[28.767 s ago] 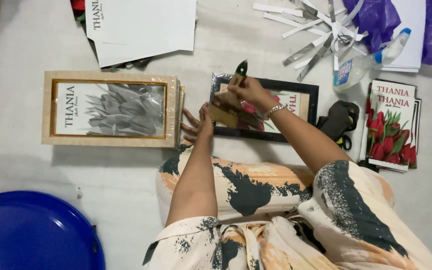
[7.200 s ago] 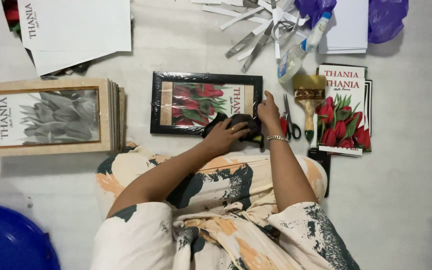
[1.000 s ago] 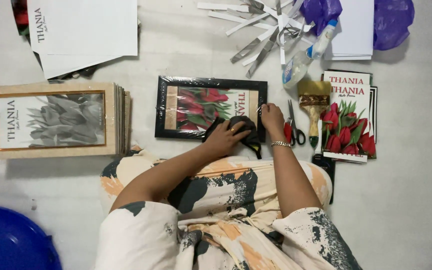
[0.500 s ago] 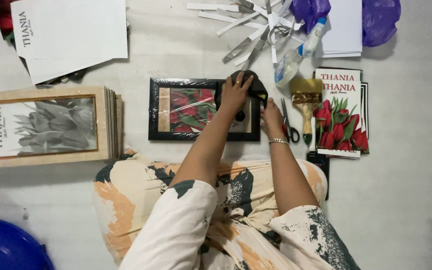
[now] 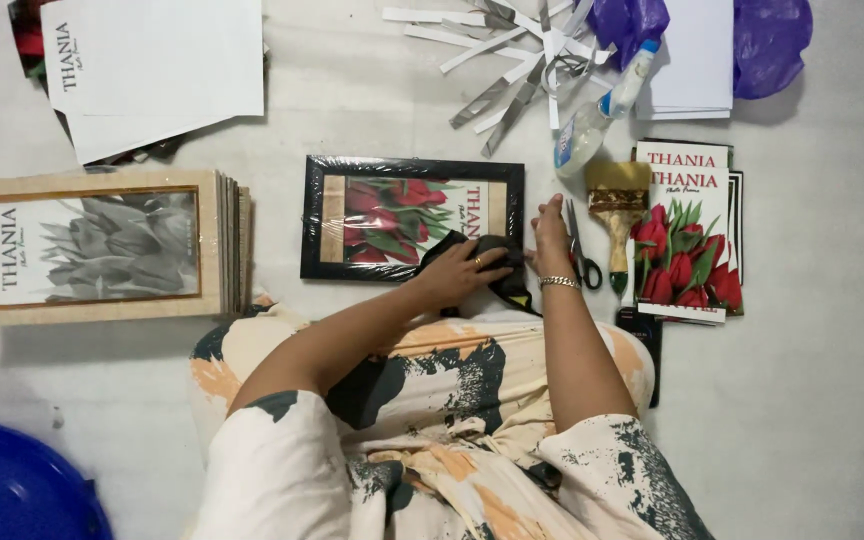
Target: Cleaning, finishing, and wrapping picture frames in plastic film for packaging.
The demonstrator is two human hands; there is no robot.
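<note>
The left hand (image 5: 460, 275) is pressing a dark cloth (image 5: 497, 262) onto the lower right corner of the black picture frame (image 5: 412, 218), which is lying lengthwise left to right on the floor (image 5: 352, 110). The right hand (image 5: 550, 228) is resting flat, fingers together, against the frame's right edge, holding nothing.

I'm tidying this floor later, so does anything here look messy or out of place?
Mostly orderly. The cut paper strips lie in a loose, crisscrossed heap at the top, and the white sheets sit fanned and tilted. The black frame lies square under the left hand.
</note>
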